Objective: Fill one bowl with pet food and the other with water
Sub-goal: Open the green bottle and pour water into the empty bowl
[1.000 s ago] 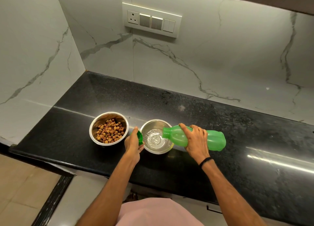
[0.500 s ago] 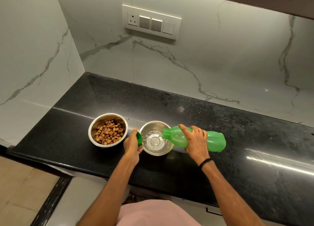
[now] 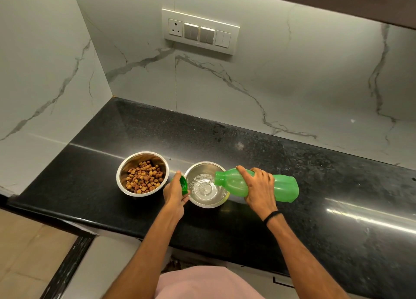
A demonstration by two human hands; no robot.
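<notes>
A: How should this pour go?
B: The right hand [image 3: 258, 186] grips the green bottle [image 3: 284, 187], tipped nearly flat with its mouth over the right bowl [image 3: 198, 170], which is partly full of water. I'd tilt gently and stay inside the rim.
A: Anything in the way?
B: The left hand [image 3: 175, 194] is closed around the cap [image 3: 184, 183] beside that bowl's left rim. The food bowl [image 3: 135, 158] sits just left on the counter [image 3: 225, 136]

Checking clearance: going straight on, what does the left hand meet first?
Likely the water bowl, its rim beside the left hand; it might instead pass between that and the food bowl. Depth unclear.
</notes>
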